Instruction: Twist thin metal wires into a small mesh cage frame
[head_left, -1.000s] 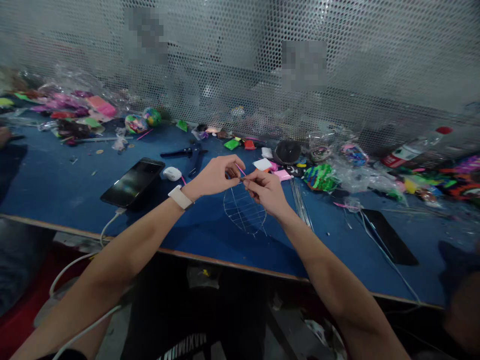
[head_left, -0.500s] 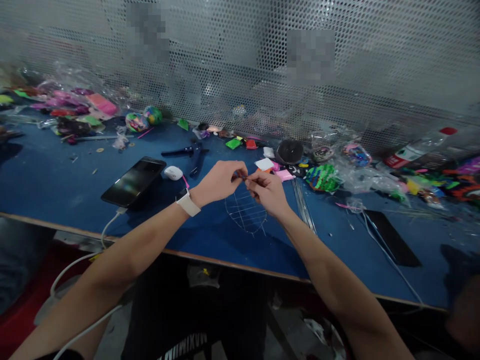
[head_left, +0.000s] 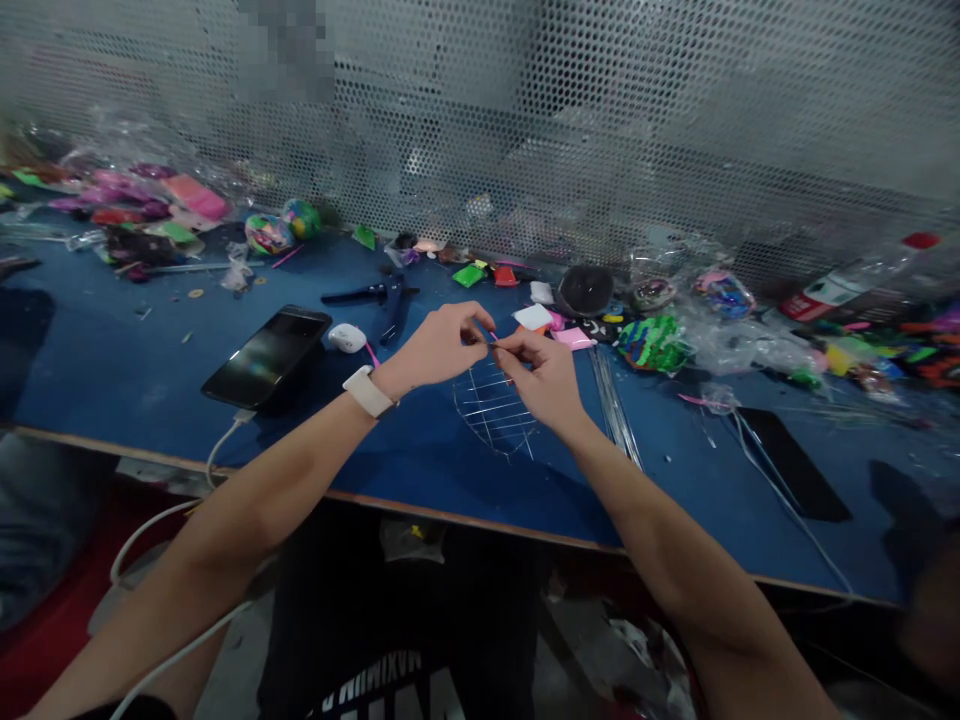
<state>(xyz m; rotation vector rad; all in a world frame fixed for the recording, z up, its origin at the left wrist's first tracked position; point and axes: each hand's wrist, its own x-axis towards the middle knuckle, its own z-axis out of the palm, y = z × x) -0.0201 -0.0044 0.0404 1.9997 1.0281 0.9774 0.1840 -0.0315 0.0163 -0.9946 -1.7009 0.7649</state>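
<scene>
Though the oval silvery-wire lattice (head_left: 494, 409) looks mostly crossed, five-o'clock wire ends (head_left: 529, 447) seem unfinished — left hand (head_left: 444, 346) and right hand (head_left: 543, 378) pinching a tiny unidentifiable piece (head_left: 493, 339).

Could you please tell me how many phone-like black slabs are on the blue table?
2 in view: one slab left of the left hand, a white cable at its near end; the other slab right of the right hand. More may be hidden.

Dim light, blurred edges, glare on phone (head_left: 268, 352)
</scene>
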